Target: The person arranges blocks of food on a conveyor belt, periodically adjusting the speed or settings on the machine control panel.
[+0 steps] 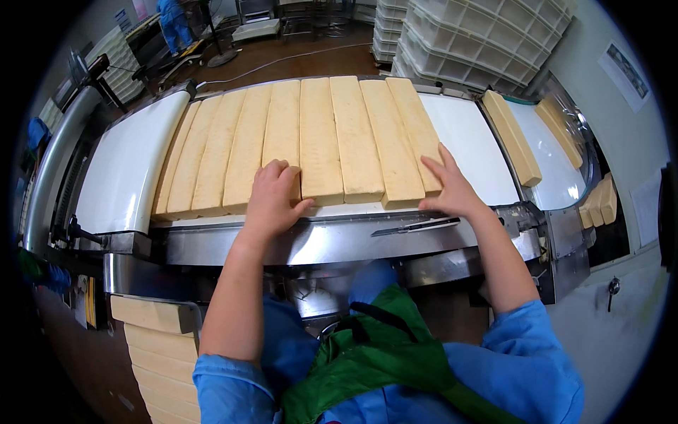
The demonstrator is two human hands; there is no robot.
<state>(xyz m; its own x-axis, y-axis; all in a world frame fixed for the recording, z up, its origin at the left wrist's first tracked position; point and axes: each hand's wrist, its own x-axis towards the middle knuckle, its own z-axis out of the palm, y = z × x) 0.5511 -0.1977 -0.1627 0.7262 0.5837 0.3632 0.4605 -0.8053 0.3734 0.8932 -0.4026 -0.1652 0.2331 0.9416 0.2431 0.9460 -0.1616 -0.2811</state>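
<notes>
Before me lies a side-by-side row of several long, pale-yellow rectangular loaves (320, 138), apparently bread. My left hand (273, 196) rests over the near end of a middle loaf (282, 124), its thumb spread toward the loaf to the right and its fingers partly hidden. At the row's right end, my right hand (450, 185) has its fingers apart and touches the side of the outermost loaf (416, 132). Just below the right hand, a snap-off utility knife (418, 227) lies on the steel front rail (323, 241).
White conveyor belts flank the row at left (127, 164) and right (466, 143). A single loaf (511, 138) lies beyond the right-hand gap. More loaves (161, 342) line up below left. Stacked plastic crates (476, 42) stand behind. A person in blue (174, 24) is far back.
</notes>
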